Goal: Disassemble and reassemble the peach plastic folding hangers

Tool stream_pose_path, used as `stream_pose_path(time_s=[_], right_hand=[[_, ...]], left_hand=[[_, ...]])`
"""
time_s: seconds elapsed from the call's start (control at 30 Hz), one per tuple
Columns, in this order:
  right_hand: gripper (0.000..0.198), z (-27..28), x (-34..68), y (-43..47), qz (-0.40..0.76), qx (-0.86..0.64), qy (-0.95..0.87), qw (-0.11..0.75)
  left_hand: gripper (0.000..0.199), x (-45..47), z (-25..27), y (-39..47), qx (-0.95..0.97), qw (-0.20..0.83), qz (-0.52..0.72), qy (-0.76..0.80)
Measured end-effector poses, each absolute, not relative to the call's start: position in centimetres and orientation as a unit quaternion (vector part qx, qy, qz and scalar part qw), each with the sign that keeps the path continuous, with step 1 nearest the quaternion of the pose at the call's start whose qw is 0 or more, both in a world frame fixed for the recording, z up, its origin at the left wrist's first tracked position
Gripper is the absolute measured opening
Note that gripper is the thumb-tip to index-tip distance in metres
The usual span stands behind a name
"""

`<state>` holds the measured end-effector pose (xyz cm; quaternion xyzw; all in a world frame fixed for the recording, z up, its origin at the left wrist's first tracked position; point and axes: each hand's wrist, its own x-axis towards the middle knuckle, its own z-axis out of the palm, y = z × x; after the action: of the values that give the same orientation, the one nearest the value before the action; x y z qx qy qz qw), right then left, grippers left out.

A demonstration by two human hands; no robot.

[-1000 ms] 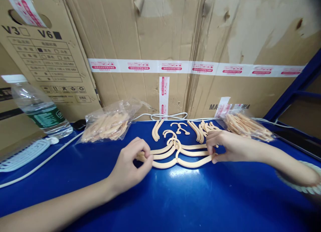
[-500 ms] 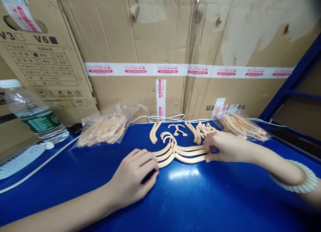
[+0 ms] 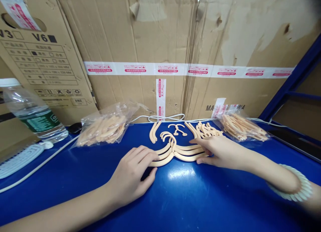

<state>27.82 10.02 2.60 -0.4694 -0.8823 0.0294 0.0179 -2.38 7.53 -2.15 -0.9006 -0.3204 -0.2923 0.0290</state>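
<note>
Smooth beige curved rods lie on the blue table in a wing-like layout, with left rods (image 3: 164, 158) and right rods (image 3: 187, 155) meeting at a centre joint. Hooked beige pieces (image 3: 167, 135) curl above that joint. My left hand (image 3: 134, 171) rests its fingers over the outer ends of the left rods, its thumb apart below them. Around the outer ends of the right rods, my right hand (image 3: 215, 151) has its thumb at the lower edge and index finger at the upper one. The covered rod ends are hidden.
Behind the layout lie loose beige rods (image 3: 154, 133), a small branched piece (image 3: 177, 130) and a pile of curved pieces (image 3: 207, 129). Bags of similar pieces stand left (image 3: 102, 126) and right (image 3: 243, 125). A water bottle (image 3: 37, 115), hairbrush (image 3: 21, 160) and white cable (image 3: 40, 165) are at left.
My right hand has slid left along the right rods, its index finger reaching further over them. The left thumb has dropped away, and more of the lowest left rod shows.
</note>
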Motion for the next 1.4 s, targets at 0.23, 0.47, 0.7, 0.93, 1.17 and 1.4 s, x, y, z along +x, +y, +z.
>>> stream_pose_path(time_s=[0.23, 0.47, 0.7, 0.93, 1.17, 1.4], right_hand=[[0.027, 2.88, 27.45, 9.86, 0.03, -0.479, -0.877, -0.014], [0.029, 2.99, 27.3, 9.83, 0.033, -0.492, -0.87, -0.024], [0.027, 2.87, 27.25, 9.9, 0.04, -0.492, -0.869, -0.023], [0.028, 2.81, 27.23, 9.93, 0.043, -0.485, -0.873, -0.019], [0.027, 2.84, 27.25, 10.02, 0.038, -0.484, -0.874, -0.019], [0.027, 2.97, 27.13, 9.92, 0.042, -0.482, -0.875, -0.017]], left_hand=[[0.03, -2.44, -2.28, 7.92, -0.902, -0.024, -0.254, -0.347], [0.028, -2.47, -2.2, 7.93, -0.91, -0.027, -0.246, -0.334], [0.026, -2.36, -2.09, 8.06, -0.906, -0.016, -0.258, -0.335], [0.025, -2.35, -1.98, 7.93, -0.903, -0.022, -0.259, -0.343], [0.022, -2.37, -2.08, 7.89, -0.899, -0.02, -0.27, -0.345], [0.021, -2.34, -1.98, 7.84, -0.899, -0.02, -0.267, -0.346]])
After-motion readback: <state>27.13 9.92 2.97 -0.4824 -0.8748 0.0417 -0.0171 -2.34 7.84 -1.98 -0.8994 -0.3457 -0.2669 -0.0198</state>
